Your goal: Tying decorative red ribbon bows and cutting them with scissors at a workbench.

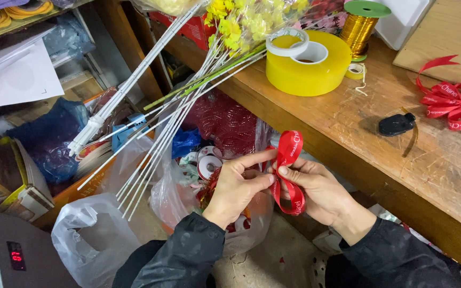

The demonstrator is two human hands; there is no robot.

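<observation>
My left hand (pixel 238 186) and my right hand (pixel 316 189), both in black sleeves, meet just off the near edge of the wooden workbench (pixel 348 122). Between them I pinch a red ribbon (pixel 289 170): left thumb and forefinger close on the fold where its loops cross, right thumb presses the same spot from the other side. One loop stands up above my fingers; a second hangs down past my right palm.

Below the hands, a clear plastic bag (pixel 188 186) of tape rolls and red material; to its left, a white plastic bag (pixel 92 234).

Farther back, a bundle of white stems (pixel 156 133) leans from the floor against the bench, topped by yellow artificial flowers (pixel 236 21).

On the bench: a small black object (pixel 396 124), a finished red ribbon bow (pixel 454 101), a large yellow tape roll (pixel 308 64) and a spool of gold wire (pixel 361 26).
</observation>
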